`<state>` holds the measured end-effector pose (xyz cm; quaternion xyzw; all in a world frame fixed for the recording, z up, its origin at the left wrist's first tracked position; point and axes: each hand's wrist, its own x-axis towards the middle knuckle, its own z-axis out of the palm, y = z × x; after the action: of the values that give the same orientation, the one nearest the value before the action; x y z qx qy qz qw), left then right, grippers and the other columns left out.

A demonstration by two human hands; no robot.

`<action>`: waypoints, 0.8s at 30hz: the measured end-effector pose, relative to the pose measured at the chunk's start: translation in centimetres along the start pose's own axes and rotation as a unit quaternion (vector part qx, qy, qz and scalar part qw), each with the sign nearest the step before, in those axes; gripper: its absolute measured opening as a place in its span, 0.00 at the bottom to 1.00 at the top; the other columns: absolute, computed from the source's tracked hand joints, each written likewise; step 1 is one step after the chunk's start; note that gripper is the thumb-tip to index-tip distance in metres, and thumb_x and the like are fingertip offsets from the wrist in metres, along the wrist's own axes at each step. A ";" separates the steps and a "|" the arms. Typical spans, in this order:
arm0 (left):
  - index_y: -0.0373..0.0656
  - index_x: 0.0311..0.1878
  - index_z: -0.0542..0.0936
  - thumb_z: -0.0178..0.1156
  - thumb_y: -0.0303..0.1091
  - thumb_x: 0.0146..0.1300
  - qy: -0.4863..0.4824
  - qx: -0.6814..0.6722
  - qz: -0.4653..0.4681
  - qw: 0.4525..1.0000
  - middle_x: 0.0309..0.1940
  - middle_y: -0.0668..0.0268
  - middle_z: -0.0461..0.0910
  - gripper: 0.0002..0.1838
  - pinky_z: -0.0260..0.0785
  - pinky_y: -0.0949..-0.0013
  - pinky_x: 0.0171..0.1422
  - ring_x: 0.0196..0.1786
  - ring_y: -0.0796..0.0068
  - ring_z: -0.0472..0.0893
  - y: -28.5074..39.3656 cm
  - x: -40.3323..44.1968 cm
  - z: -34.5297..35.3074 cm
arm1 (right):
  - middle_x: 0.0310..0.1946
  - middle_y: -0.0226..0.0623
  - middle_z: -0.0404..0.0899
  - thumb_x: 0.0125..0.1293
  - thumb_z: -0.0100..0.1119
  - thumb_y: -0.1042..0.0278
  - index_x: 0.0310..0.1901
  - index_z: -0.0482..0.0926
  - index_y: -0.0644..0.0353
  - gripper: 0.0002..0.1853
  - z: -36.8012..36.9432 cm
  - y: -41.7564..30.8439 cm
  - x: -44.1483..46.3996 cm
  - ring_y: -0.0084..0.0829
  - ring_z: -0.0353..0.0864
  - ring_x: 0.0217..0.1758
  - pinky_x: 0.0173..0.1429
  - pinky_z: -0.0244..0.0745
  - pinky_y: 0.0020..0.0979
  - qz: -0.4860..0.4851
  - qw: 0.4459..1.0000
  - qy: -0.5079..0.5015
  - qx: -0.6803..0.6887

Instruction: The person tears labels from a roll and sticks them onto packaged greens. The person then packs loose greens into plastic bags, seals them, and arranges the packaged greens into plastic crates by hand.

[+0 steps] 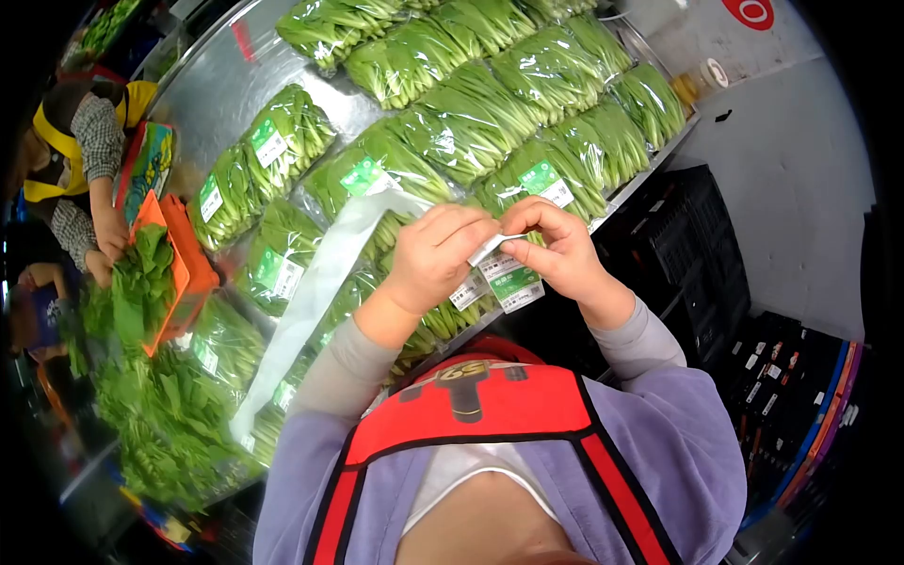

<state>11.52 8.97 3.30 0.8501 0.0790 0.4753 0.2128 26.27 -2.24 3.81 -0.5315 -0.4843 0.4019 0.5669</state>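
Pinched between my left hand [435, 256] and my right hand [557, 256] is a strip of green-and-white printed labels [510, 281]. Its printed end hangs below my fingers. A long white backing strip [315, 303] runs from my left hand down to the left, over the bagged greens. My right thumb and forefinger close on the edge of the labels; whether one label is peeled loose I cannot tell. Just beyond my hands lie clear bags of leafy greens [471, 122], several bearing the same kind of label.
The bags rest on a metal table [209, 87]. At left, another person's hands [108, 240] are at an orange basket [179, 264], with loose leafy greens [155, 428] below it. Black crates [692, 245] stand to the right, by a white wall [800, 169].
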 end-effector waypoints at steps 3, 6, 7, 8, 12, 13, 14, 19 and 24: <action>0.42 0.29 0.79 0.65 0.26 0.43 -0.020 -0.074 -0.085 0.993 0.25 0.63 0.76 0.08 0.65 0.67 0.27 0.26 0.64 0.75 0.2 -0.8 0.5 | 0.32 0.37 0.77 0.50 0.64 0.78 0.34 0.79 0.60 0.08 -0.3 -0.9 0.9 0.32 0.76 0.35 0.39 0.69 0.28 -0.118 0.976 0.015 -0.185; 0.42 0.28 0.78 0.63 0.23 0.42 -0.035 -0.097 -0.174 0.979 0.23 0.63 0.75 0.08 0.67 0.66 0.29 0.26 0.61 0.75 0.1 -1.2 0.8 | 0.31 0.39 0.78 0.47 0.64 0.79 0.32 0.80 0.62 0.08 -0.7 -1.3 1.2 0.35 0.77 0.36 0.40 0.70 0.32 -0.240 0.920 0.021 -0.308; 0.42 0.27 0.77 0.63 0.23 0.42 -0.042 -0.112 -0.196 0.973 0.22 0.63 0.74 0.07 0.66 0.65 0.29 0.26 0.61 0.75 -0.1 -1.6 1.0 | 0.31 0.39 0.78 0.47 0.64 0.79 0.32 0.80 0.62 0.08 -0.9 -1.7 1.2 0.35 0.77 0.36 0.40 0.70 0.32 -0.239 0.921 0.020 -0.307; 0.42 0.27 0.76 0.63 0.23 0.41 -0.049 -0.128 -0.219 0.966 0.21 0.63 0.74 0.07 0.66 0.65 0.29 0.26 0.60 0.74 -0.4 -2.0 1.2 | 0.31 0.40 0.78 0.48 0.63 0.80 0.32 0.80 0.63 0.08 -1.1 -2.2 1.2 0.36 0.77 0.36 0.40 0.71 0.32 -0.225 0.942 0.012 -0.247; 0.42 0.25 0.75 0.63 0.24 0.41 -0.044 -0.100 -0.218 0.970 0.20 0.63 0.73 0.07 0.65 0.65 0.28 0.25 0.61 0.73 -1.6 -2.9 1.7 | 0.36 0.42 0.76 0.59 0.54 0.79 0.35 0.74 0.65 0.03 -3.1 -3.0 0.8 0.35 0.76 0.40 0.48 0.71 0.34 -0.183 0.978 0.095 0.000; 0.43 0.25 0.75 0.63 0.25 0.40 -0.050 -0.078 -0.202 0.975 0.20 0.64 0.72 0.07 0.65 0.65 0.27 0.25 0.61 0.73 -2.0 -3.0 1.7 | 0.35 0.42 0.76 0.63 0.49 0.79 0.37 0.72 0.64 0.02 -4.0 -3.1 1.6 0.34 0.76 0.39 0.48 0.71 0.35 -0.222 0.965 0.115 0.080; 0.44 0.24 0.75 0.63 0.26 0.40 -0.056 -0.056 -0.186 0.979 0.19 0.65 0.71 0.07 0.64 0.65 0.27 0.24 0.62 0.73 -2.3 -3.2 1.7 | 0.34 0.41 0.76 0.65 0.47 0.78 0.39 0.69 0.64 0.02 -5.6 -3.2 2.6 0.32 0.76 0.37 0.44 0.72 0.32 -0.248 0.951 0.126 0.135; 0.46 0.23 0.74 0.63 0.28 0.41 -0.111 -0.022 -0.139 0.984 0.19 0.66 0.71 0.07 0.66 0.65 0.27 0.25 0.63 0.73 -2.5 -3.3 2.0 | 0.30 0.31 0.77 0.61 0.58 0.69 0.43 0.74 0.61 0.10 -8.5 0.3 11.6 0.20 0.76 0.30 0.30 0.71 0.21 0.055 0.996 0.064 -0.001; 0.46 0.23 0.75 0.63 0.29 0.41 -0.107 -0.027 -0.158 0.981 0.20 0.65 0.72 0.06 0.66 0.65 0.28 0.26 0.63 0.74 -3.1 -3.3 2.4 | 0.29 0.38 0.77 0.56 0.62 0.61 0.42 0.76 0.57 0.14 -6.6 10.0 18.0 0.34 0.78 0.34 0.40 0.73 0.34 0.059 0.921 -0.070 -0.378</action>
<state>11.97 9.95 -1.74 0.8670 0.1760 0.3437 0.3150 37.02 14.97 -3.70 -0.7046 -0.6060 0.2581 0.2640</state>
